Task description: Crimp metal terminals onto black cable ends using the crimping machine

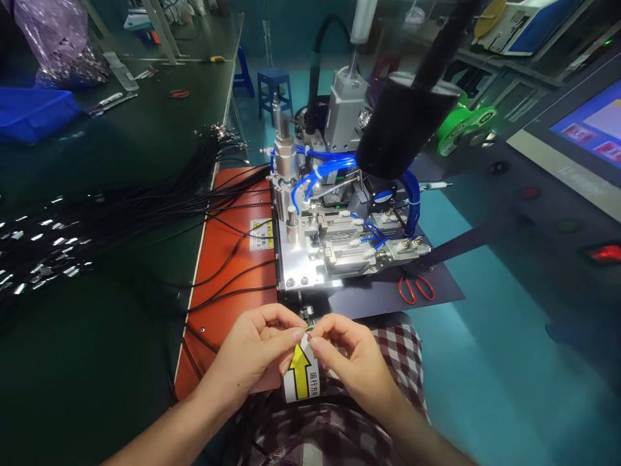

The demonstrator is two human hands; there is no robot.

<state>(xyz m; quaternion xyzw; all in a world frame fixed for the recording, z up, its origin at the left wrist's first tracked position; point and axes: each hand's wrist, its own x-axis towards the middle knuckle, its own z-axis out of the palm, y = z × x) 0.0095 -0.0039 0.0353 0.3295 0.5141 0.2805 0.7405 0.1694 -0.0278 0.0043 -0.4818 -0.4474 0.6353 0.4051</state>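
My left hand and my right hand meet in front of the machine, thumb and fingers pinched together on both. Between the fingertips show tiny thin wires with a bit of yellow-green; fingers cover most of them. Just beyond the fingertips is a small metal fixture at the machine's front. Under my hands lies a white label with a yellow arrow. The benchtop machine, with metal slides and blue air tubes, stands right ahead.
Black cables cross the orange board from a large bundle on the dark table at left. Red-handled scissors rest at the machine's right. A black cylinder overhangs the machine. A blue bin is far left; a screen stands right.
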